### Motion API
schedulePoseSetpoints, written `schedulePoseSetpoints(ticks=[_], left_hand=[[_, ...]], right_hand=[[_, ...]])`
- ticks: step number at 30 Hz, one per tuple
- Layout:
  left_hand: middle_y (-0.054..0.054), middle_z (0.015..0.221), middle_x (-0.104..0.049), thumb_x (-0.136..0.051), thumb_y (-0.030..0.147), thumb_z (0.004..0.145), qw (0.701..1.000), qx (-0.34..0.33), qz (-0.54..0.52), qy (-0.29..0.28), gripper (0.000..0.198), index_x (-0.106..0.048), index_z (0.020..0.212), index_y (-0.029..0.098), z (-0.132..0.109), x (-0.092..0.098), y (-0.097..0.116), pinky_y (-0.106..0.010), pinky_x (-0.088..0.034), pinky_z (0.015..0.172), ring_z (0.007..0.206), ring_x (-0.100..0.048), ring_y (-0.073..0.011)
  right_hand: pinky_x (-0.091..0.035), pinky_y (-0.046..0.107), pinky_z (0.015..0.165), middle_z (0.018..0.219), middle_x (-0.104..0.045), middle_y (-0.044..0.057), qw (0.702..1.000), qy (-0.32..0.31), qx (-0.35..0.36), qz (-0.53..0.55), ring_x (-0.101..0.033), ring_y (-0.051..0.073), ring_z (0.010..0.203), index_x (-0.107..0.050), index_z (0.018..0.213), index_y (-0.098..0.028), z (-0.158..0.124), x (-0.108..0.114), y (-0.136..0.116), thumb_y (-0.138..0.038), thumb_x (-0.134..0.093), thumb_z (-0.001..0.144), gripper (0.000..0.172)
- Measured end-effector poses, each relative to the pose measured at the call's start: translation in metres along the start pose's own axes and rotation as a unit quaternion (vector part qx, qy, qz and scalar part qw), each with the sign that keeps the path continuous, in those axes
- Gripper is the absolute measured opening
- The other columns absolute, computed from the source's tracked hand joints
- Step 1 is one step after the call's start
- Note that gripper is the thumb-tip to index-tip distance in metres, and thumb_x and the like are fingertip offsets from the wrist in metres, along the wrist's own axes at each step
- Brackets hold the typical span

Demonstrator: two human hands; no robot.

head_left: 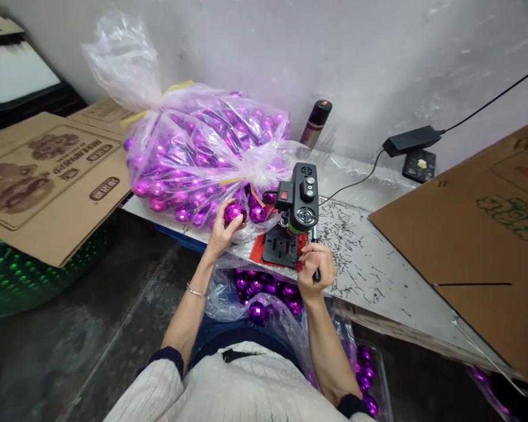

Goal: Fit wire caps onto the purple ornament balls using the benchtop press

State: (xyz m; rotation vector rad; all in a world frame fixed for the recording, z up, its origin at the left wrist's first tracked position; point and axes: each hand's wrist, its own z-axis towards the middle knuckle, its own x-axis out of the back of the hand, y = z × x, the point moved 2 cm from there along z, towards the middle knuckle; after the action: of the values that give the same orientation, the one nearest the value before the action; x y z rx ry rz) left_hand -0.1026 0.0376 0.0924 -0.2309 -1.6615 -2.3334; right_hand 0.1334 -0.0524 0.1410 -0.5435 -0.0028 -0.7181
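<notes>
My left hand (223,231) grips a shiny purple faceted ball (234,213), at the mouth of a big clear plastic bag (259,167) full of such balls. Fingers of my right hand (317,269) are wrapped round the black lever handle (315,237) of a small bench press (305,196). This black machine has round vents, knobs and a red switch (284,194). Its slotted base plate (279,247) stands on a red sheet (257,249), with nothing lying on the plate that I can make out. Another purple ball (257,213) rests between my left hand and the press.
Short dark bits (356,252) litter the white tabletop (381,281). Behind the press stand a spray can (315,126) and a power adapter (412,140) with its cable. Cardboard boxes (48,176) flank both sides. An open bag of purple balls (268,287) sits below the table edge.
</notes>
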Motion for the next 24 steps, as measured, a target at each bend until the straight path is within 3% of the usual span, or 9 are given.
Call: schedulePoseSetpoints(ticks=[3, 5, 8, 11, 16, 24], left_hand=[[-0.012, 0.126, -0.069, -0.065, 0.058, 0.094, 0.996, 0.027, -0.052, -0.064, 0.074, -0.036, 0.155, 0.026, -0.019, -0.024, 0.003, -0.039, -0.063, 0.091, 0.1, -0.076, -0.0235], [-0.012, 0.125, -0.071, -0.074, 0.056, 0.088, 0.994, 0.032, -0.05, -0.097, 0.078, -0.041, 0.15, 0.024, -0.028, -0.043, 0.003, -0.038, -0.063, 0.091, 0.102, -0.076, -0.024], [-0.01, 0.121, -0.073, -0.08, 0.052, 0.084, 0.992, 0.024, 0.017, -0.122, 0.066, -0.054, 0.137, 0.022, -0.037, -0.068, 0.003, -0.039, -0.062, 0.092, 0.105, -0.075, -0.0257], [-0.011, 0.122, -0.074, -0.084, 0.048, 0.082, 0.985, -0.025, 0.112, -0.128, 0.058, -0.063, 0.13, 0.022, -0.038, -0.083, 0.003, -0.044, -0.058, 0.099, 0.113, -0.072, -0.0302], [-0.011, 0.116, -0.072, -0.082, 0.049, 0.083, 0.973, -0.053, 0.175, -0.139, 0.061, -0.064, 0.135, 0.023, -0.033, -0.098, 0.002, -0.047, -0.058, 0.098, 0.109, -0.07, -0.0323], [-0.011, 0.122, -0.069, -0.084, 0.039, 0.082, 0.978, -0.047, 0.134, -0.153, 0.061, -0.06, 0.134, 0.021, -0.032, -0.099, -0.001, -0.045, -0.057, 0.1, 0.114, -0.068, -0.0309]], right_hand=[[-0.048, 0.031, 0.064, 0.068, -0.061, -0.001, 1.0, -0.008, 0.006, -0.006, -0.063, 0.016, 0.068, -0.055, 0.075, -0.023, 0.003, 0.001, -0.001, -0.01, -0.047, 0.097, 0.027], [-0.047, 0.03, 0.064, 0.071, -0.062, -0.001, 1.0, -0.013, 0.005, -0.006, -0.063, 0.015, 0.069, -0.055, 0.076, -0.023, 0.007, 0.003, -0.001, -0.011, -0.048, 0.097, 0.026], [-0.047, 0.03, 0.065, 0.072, -0.062, 0.0, 1.0, -0.02, -0.003, -0.002, -0.062, 0.015, 0.069, -0.055, 0.076, -0.022, 0.013, 0.005, -0.003, -0.011, -0.048, 0.098, 0.025], [-0.046, 0.031, 0.065, 0.073, -0.063, 0.0, 1.0, -0.025, -0.01, 0.003, -0.062, 0.015, 0.069, -0.055, 0.076, -0.022, 0.017, 0.006, -0.005, -0.012, -0.048, 0.098, 0.025], [-0.047, 0.031, 0.065, 0.072, -0.062, 0.0, 1.0, -0.027, -0.001, -0.004, -0.062, 0.015, 0.069, -0.056, 0.077, -0.023, 0.018, 0.006, -0.008, -0.012, -0.048, 0.098, 0.024], [-0.047, 0.029, 0.064, 0.072, -0.06, -0.001, 1.0, -0.03, 0.004, -0.003, -0.061, 0.014, 0.069, -0.053, 0.079, -0.023, 0.016, 0.006, -0.006, -0.011, -0.048, 0.099, 0.024]])
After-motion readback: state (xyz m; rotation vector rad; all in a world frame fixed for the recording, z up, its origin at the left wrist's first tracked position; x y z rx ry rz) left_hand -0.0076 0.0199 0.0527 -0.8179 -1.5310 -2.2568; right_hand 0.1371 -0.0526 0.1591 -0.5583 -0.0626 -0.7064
